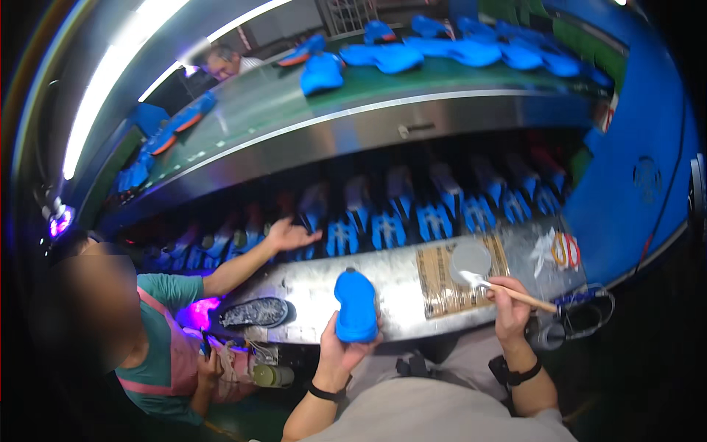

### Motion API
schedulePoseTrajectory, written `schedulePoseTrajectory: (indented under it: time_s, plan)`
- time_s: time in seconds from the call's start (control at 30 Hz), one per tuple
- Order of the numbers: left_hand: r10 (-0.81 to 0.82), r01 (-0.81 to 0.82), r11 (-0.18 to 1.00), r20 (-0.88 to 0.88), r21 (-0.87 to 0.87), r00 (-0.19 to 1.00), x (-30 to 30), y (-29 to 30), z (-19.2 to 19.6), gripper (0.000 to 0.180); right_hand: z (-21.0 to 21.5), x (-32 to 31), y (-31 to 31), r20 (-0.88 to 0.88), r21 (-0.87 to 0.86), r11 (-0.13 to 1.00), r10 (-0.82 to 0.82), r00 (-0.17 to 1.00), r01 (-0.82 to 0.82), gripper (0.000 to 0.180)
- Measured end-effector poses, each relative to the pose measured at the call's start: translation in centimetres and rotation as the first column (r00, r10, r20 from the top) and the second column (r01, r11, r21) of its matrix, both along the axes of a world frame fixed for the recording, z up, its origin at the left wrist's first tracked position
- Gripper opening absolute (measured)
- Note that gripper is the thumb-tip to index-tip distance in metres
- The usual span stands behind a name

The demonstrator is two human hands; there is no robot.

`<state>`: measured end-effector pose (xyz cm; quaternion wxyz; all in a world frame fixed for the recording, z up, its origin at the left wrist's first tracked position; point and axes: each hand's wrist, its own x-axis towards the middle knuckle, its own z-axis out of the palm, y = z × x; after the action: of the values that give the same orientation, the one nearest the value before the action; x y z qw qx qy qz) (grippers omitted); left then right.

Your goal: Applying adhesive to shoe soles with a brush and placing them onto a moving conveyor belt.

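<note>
My left hand [341,348] grips a blue shoe sole [356,303] by its near end, holding it upright at the front edge of the metal table [398,296]. In my right hand [509,308] is a brush [524,296] with a pale wooden handle. Its white bristle end lies at the near rim of a round grey container [471,259], and I cannot tell whether it touches. Under that container is a taped piece of brown cardboard [436,283]. A dark shoe sole with whitish smears [255,312] rests to the left on the table.
A co-worker at left stretches an open hand [293,236] over the table. Blue soles [383,57] lie on a green conveyor [258,110] above; several blue pieces [388,230] line the shelf below. Rings [565,250] lie right, cables [593,302] beside the table. Another person is beyond the conveyor.
</note>
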<state>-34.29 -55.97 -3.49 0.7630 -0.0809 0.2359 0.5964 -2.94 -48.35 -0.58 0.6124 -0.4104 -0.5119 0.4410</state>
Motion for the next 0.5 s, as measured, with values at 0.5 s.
schedulePoseTrajectory:
  time_s: [0.5]
  plan:
    - [0.249, 0.037, 0.685, -0.281, 0.728, 0.927, -7.6, 16.3, 24.9, 0.081, -11.7, 6.8, 3.1, 0.236, 0.048, 0.906, -0.419, 0.877, 0.420, 0.032]
